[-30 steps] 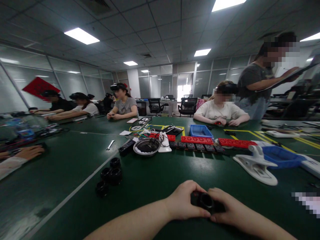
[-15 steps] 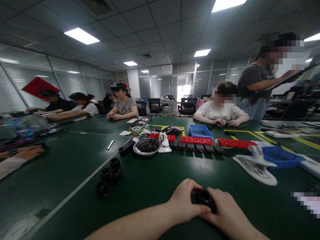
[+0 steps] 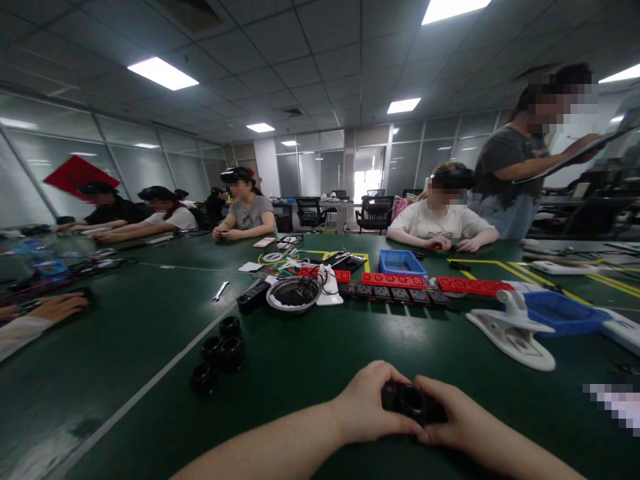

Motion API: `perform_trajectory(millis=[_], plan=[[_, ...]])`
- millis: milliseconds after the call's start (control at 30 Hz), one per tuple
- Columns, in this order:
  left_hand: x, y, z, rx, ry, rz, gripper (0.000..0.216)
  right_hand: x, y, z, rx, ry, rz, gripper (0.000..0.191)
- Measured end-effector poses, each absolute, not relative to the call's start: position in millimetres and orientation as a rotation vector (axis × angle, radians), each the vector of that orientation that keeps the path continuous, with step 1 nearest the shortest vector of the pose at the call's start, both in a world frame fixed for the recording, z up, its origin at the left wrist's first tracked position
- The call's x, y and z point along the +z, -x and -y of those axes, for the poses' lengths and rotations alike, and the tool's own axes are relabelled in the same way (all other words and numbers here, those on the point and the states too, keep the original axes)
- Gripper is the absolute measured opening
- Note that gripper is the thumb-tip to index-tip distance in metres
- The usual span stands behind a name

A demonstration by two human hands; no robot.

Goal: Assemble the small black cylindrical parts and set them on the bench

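A black round part with a hole in its top (image 3: pixel 401 400) is held between my two hands, near the front of the green table (image 3: pixel 300 363). My left hand (image 3: pixel 364 405) closes on its left side, with the thumb along the near side. From the right, my right hand (image 3: pixel 454 412) curls around the other side, and its thumb tip meets the left thumb. Dark material also shows beside the ring, but whether it is a separate piece I cannot tell. To the left stand several similar black ring-shaped parts (image 3: pixel 231 352) in a cluster.
A wrench (image 3: pixel 221 291), a metal bowl (image 3: pixel 294 308) with black cables, and red socket strips (image 3: pixel 393 279) lie further back. A white clamp-like stand (image 3: pixel 511 337) and a blue bin (image 3: pixel 565 319) are at right. Another person's hand (image 3: pixel 63 307) rests at far left; other people sit opposite.
My right hand has shifted slightly right and turned around the black part, so more of the part shows. My left hand stays almost in place. The cluster of rings has not moved.
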State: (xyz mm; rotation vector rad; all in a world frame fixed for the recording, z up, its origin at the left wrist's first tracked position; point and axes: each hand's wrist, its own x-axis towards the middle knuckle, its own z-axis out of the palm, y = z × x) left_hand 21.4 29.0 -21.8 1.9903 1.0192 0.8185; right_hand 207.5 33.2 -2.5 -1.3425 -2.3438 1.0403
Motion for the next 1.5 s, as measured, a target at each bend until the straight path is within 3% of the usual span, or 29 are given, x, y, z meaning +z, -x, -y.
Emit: perform_trajectory(millis=[400, 633, 800, 967, 1167, 1400, 1500], plan=[[-14.7, -34.6, -16.4, 0.913, -1.917, -1.38, 0.04, -19.3, -187.5, -19.6, 0.454, 1.54, 2.282, 0.021], [-11.2, -28.4, -28.4, 0.799, -2.009, -1.163, 0.035, -7.8, -206.8, -27.3, 0.796, 1.278, 2.245, 0.058], [-9.9, -28.2, -28.6, 0.757, -2.046, -1.092, 0.036, -1.0, -219.6, -36.5, 1.016, 1.114, 2.405, 0.031], [-11.5, -30.2, -28.3, 0.758, -2.031, -1.116, 0.036, -2.5, -218.8, -36.8, 1.019, 1.166, 2.394, 0.029], [-12.2, -34.2, -24.6, 0.802, -2.029, -1.208, 0.032, -10.7, -208.4, -30.0, 0.762, 1.403, 2.328, 0.037], [-12.8, -39.3, -18.8, 0.904, -2.029, -1.35, 0.029, -14.5, -194.8, -22.0, 0.13, 1.544, 2.385, 0.04], [-11.9, -37.1, -21.7, 0.863, -2.051, -1.287, 0.029, -9.2, -201.5, -22.4, 0.167, 1.433, 2.443, 0.052]])
